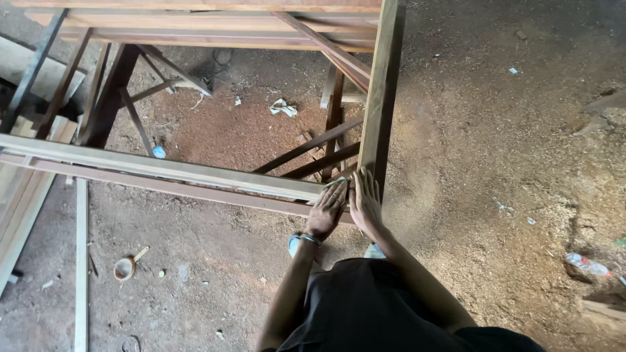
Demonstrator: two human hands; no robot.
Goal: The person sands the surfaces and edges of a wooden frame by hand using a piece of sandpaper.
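A large wooden frame lies raised in front of me, with a long pale rail [163,168] meeting a side rail [379,91] at the near corner. My left hand [326,210], a bangle on its wrist, presses flat on that corner. A pale scrap that looks like sandpaper [340,183] sits under its fingertips. My right hand [365,203] lies flat right beside it on the corner, fingers spread, holding nothing. Both arms reach forward from my dark clothing.
Trestle legs and braces [111,91] stand under the frame. Planks [26,195] and a thin lath [81,261] lie at the left. A small cup with a stick [125,267], crumpled paper [283,107] and a plastic bottle [585,263] lie on the sawdust floor [495,150].
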